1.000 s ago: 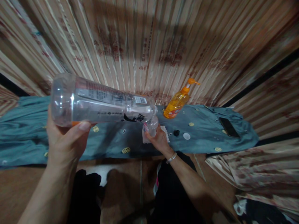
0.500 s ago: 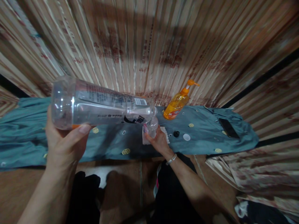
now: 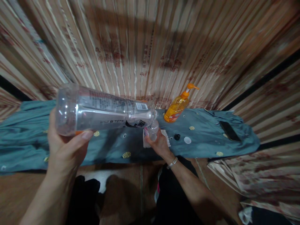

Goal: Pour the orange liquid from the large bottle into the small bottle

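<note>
My left hand (image 3: 67, 140) is wrapped round the base end of a large clear plastic bottle (image 3: 105, 111) with a printed label. It lies nearly level in the air, its neck pointing right and tipped slightly down. That neck meets the top of a small clear bottle (image 3: 153, 128), which my right hand (image 3: 160, 143) grips. Whether the two mouths touch, I cannot tell. Under the small bottle lies a pale tissue (image 3: 165, 134). Just right of my right hand are a black cap (image 3: 177, 137) and a white round disc (image 3: 187, 140).
Behind my right hand stands a pump bottle (image 3: 175, 107) of orange liquid. A dark phone (image 3: 229, 130) lies toward the right end of the narrow, teal-cloth-covered table (image 3: 203, 147). Patterned curtains (image 3: 131, 47) hang close behind and at both sides.
The whole view has shifted slightly, so things sit a little lower. Both hands keep their holds, and the two bottles stay mouth to mouth in nearly the same pose.
</note>
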Motion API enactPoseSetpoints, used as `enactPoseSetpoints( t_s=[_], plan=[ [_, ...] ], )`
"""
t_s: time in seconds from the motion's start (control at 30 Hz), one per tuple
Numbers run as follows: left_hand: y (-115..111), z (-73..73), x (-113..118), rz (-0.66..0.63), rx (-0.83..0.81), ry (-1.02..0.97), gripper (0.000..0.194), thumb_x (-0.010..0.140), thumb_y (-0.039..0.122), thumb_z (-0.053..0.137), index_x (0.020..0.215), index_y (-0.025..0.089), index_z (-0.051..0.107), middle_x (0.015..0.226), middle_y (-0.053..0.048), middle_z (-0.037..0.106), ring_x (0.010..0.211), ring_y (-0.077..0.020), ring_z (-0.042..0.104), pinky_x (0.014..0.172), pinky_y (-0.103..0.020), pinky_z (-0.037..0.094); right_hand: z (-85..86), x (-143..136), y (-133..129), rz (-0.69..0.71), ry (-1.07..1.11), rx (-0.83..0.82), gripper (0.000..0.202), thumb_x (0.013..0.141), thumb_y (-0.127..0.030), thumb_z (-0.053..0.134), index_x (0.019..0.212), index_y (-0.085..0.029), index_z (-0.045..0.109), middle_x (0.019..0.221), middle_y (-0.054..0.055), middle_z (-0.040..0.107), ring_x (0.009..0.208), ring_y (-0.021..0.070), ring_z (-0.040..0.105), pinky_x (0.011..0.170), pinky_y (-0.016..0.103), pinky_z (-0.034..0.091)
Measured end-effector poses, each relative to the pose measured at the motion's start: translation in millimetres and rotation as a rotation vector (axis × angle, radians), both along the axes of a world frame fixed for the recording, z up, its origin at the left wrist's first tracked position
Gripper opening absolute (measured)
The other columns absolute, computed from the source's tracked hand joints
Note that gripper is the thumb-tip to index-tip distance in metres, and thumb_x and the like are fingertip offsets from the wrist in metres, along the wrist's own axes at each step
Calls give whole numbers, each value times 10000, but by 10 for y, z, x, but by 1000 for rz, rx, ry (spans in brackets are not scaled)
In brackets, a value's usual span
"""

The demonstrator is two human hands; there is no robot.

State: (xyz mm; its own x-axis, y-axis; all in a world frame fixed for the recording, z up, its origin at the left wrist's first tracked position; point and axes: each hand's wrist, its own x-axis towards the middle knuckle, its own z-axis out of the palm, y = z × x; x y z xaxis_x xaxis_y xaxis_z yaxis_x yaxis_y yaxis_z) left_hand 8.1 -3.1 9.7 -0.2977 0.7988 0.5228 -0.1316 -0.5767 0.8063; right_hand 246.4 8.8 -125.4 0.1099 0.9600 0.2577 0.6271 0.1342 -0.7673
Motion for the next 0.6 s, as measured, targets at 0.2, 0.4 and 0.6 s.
enactPoseSetpoints(
  t_s=[0.2,0.4,0.6],
  plan=[
    [-13,-27,-14,6,-17,-15,679,338,315,892,967,333,637,1003,-21,579,1106,-346,541,1065,-676,238,26,-5,-5,10,16,-18,618,754,-309,643,1311,-149,427,1094,116,682,998,265,665,873,387,531],
    [-23,-40,-19,11,-20,-13,701,365,295,883,1019,330,633,1031,-27,594,1105,-343,542,1062,-660,271,49,-12,-12,1,12,-42,595,753,-308,643,1284,-137,436,1077,126,685,989,272,666,863,399,530],
    [-25,-70,-38,5,-2,-14,732,388,293,881,1074,324,626,1041,-33,601,1058,-319,564,1054,-652,299,69,-18,-18,-5,0,-43,565,748,-317,646,1252,-139,463,1031,114,698,928,261,683,818,370,544]
  ],
)
